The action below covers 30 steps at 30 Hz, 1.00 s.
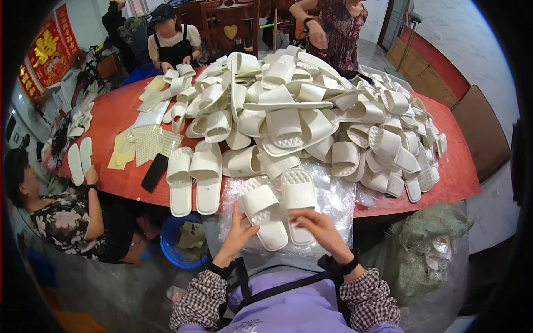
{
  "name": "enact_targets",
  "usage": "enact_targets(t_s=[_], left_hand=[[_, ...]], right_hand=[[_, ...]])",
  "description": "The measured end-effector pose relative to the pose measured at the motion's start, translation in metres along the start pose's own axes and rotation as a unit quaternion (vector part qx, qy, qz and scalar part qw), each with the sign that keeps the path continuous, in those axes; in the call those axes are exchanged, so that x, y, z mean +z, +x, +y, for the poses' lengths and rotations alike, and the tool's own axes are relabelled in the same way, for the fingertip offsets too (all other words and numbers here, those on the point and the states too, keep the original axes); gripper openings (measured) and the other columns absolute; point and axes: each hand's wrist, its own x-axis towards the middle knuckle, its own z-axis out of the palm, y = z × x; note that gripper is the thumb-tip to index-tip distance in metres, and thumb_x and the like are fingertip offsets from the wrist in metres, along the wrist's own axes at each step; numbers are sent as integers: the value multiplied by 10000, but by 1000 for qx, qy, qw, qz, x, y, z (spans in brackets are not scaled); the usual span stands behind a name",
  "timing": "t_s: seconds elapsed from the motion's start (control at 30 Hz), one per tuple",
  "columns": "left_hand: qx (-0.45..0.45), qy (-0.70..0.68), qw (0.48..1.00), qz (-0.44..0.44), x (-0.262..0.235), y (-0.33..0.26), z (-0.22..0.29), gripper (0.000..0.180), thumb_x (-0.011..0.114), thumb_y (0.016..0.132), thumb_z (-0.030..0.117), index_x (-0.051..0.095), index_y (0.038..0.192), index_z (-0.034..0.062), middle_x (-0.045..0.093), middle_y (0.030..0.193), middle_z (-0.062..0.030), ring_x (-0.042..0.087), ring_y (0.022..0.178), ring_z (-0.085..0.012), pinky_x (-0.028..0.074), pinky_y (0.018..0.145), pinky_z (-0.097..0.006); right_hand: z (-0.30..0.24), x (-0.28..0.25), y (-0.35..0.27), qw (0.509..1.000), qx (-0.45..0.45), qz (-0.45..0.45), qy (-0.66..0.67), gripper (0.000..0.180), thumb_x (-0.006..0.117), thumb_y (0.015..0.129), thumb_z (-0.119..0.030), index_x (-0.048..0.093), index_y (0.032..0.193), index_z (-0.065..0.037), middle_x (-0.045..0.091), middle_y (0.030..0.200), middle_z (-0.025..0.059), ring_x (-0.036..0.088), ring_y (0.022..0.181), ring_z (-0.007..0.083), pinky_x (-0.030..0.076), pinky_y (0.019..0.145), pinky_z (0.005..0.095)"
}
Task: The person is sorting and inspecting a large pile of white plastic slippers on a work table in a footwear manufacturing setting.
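Two white slippers [261,202] with wide straps and dimpled footbeds lie side by side in front of me, over clear plastic bags [341,216]. My left hand [239,236] is at the outer edge of the left slipper, its thumb touching the side and its index finger stretched out apart from it. With curled fingers, my right hand [319,227] grips the right slipper [300,194] just below its strap. The undersides of both slippers are hidden. Just left of them, another white pair [206,172] lies on the red table [444,191].
A large heap of white slippers [288,119] covers the table's middle. Left of it lie a black phone [154,172] and yellow dotted sheets [123,152]. A blue basin [175,252] stands below; a green sack [425,250] is at right. Other people work around the table.
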Motion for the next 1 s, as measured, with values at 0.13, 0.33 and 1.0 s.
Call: enact_targets(t_s=[0.13,0.33,1.0], left_hand=[[30,21,997,64,11,8,-6,1002,654,834,-47,-25,1547,138,390,1353,-200,611,1012,-228,541,821,-306],[65,171,977,104,8,24,-19,859,645,844,-7,134,1530,75,536,1179,-167,618,906,-191,522,745,-282],[106,260,947,153,4,11,-32,562,510,919,15,343,1455,33,611,1066,-161,594,847,-214,479,783,-322]], right_hand=[[49,-37,6,935,-109,269,-204,542,650,871,-58,472,1382,-37,557,1206,126,607,929,207,511,836,301],[76,-48,24,955,14,196,-220,978,699,797,-64,63,1539,-121,614,953,164,638,748,220,528,663,321],[40,-15,-17,962,81,172,-194,814,601,850,-52,109,1493,30,645,753,241,656,584,330,516,569,398]])
